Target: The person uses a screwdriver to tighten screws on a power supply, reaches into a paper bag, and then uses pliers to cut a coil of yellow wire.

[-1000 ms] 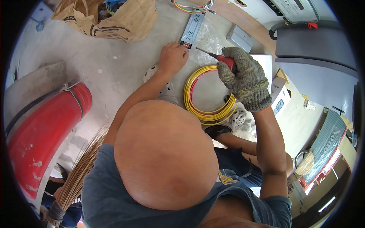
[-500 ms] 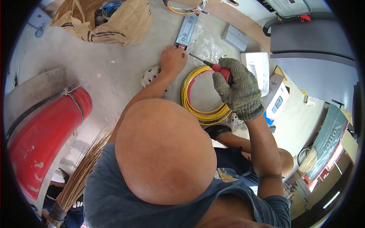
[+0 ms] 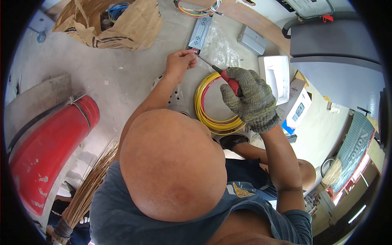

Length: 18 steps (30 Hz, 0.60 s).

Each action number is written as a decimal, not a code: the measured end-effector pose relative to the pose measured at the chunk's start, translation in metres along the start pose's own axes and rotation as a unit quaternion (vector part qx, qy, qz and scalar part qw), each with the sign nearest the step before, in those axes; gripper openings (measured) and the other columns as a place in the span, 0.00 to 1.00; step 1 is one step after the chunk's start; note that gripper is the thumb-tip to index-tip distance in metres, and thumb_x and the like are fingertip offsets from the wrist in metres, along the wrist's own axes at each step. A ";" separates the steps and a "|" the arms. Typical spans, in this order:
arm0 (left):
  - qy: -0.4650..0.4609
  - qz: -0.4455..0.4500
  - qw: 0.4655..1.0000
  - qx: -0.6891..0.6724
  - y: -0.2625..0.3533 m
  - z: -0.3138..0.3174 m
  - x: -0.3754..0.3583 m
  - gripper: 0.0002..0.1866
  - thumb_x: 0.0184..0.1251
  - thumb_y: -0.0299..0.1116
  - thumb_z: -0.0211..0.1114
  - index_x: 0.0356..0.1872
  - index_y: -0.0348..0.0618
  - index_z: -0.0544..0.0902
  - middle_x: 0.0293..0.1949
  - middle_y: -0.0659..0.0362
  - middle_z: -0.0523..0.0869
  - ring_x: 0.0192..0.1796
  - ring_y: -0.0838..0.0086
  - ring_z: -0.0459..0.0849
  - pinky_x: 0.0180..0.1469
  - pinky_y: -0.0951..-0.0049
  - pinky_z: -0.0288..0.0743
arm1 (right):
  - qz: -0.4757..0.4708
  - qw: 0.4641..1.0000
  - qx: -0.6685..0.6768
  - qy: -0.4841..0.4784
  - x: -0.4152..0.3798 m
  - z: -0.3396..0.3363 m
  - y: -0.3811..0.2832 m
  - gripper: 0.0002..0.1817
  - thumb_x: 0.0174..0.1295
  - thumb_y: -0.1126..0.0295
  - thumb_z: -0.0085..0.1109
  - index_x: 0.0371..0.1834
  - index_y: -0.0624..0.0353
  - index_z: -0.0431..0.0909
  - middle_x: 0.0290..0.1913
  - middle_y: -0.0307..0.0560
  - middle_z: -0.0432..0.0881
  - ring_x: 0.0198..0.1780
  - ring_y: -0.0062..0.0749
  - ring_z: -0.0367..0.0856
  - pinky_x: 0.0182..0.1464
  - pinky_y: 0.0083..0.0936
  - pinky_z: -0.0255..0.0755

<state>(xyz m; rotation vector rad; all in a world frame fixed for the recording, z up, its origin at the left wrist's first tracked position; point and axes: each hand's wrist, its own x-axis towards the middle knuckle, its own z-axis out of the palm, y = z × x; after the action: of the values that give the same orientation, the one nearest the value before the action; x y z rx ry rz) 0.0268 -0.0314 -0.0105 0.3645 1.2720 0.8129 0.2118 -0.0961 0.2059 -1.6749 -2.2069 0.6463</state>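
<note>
My right hand, in a grey knitted work glove, is closed around the red handle of a screwdriver. The screwdriver's thin shaft points up and left, its tip near the terminal end of a slotted metal power supply. Bare, my left hand is beside that same end, with fingertips pinched together by the dark red terminal block. Whatever the pinch holds, if anything, is hidden. Below the screwdriver, a coil of yellow and red wire lies on the floor.
Clear plastic wrap, a grey box and a white foam tray lie right of the power supply. A brown paper bag stands upper left. A red curved object and a twig broom are at left.
My left hand has shifted slightly left and down from the terminal end. My right hand has moved a little left, bringing the screwdriver's tip closer to the terminal block.
</note>
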 end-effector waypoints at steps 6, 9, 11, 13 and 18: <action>-0.013 -0.068 0.995 -0.075 0.002 0.000 0.000 0.06 0.69 0.27 0.67 0.42 0.38 0.81 0.33 0.58 0.86 0.33 0.73 0.86 0.39 0.73 0.85 | -0.011 1.000 -0.024 0.001 -0.003 0.006 0.002 0.21 0.58 0.62 0.71 0.54 0.51 0.81 0.44 0.52 0.85 0.42 0.47 0.86 0.45 0.36 0.81; -0.029 -0.096 0.989 -0.111 0.001 -0.001 0.002 0.07 0.70 0.30 0.66 0.42 0.39 0.80 0.33 0.58 0.85 0.33 0.72 0.86 0.39 0.71 0.85 | -0.007 1.000 -0.023 -0.003 -0.003 0.006 -0.001 0.21 0.58 0.61 0.72 0.55 0.49 0.81 0.44 0.51 0.85 0.41 0.47 0.86 0.44 0.36 0.81; -0.030 -0.114 0.984 -0.137 0.000 -0.002 0.004 0.08 0.70 0.32 0.66 0.41 0.39 0.80 0.34 0.58 0.85 0.33 0.71 0.86 0.40 0.71 0.85 | -0.011 1.000 -0.026 0.000 -0.003 0.007 -0.001 0.21 0.58 0.61 0.72 0.55 0.49 0.82 0.44 0.51 0.85 0.41 0.47 0.87 0.44 0.36 0.82; -0.033 -0.116 0.983 -0.139 -0.003 -0.003 0.006 0.08 0.70 0.32 0.66 0.41 0.39 0.81 0.34 0.58 0.85 0.33 0.71 0.86 0.40 0.71 0.85 | -0.014 0.999 -0.029 0.004 -0.002 0.008 -0.002 0.21 0.57 0.60 0.72 0.55 0.48 0.82 0.44 0.51 0.85 0.41 0.47 0.87 0.44 0.36 0.82; 0.022 -0.083 0.995 -0.055 -0.012 -0.005 0.010 0.09 0.66 0.32 0.68 0.40 0.37 0.84 0.34 0.57 0.87 0.34 0.69 0.87 0.41 0.69 0.84 | -0.038 0.999 -0.029 0.000 -0.002 0.006 -0.003 0.20 0.57 0.61 0.72 0.53 0.48 0.82 0.43 0.53 0.85 0.40 0.48 0.87 0.42 0.37 0.82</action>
<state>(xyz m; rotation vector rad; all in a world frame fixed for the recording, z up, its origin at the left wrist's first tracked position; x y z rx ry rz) 0.0269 -0.0330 -0.0269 0.1507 1.2750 0.7492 0.2069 -0.1000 0.2028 -1.6103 -2.2980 0.5689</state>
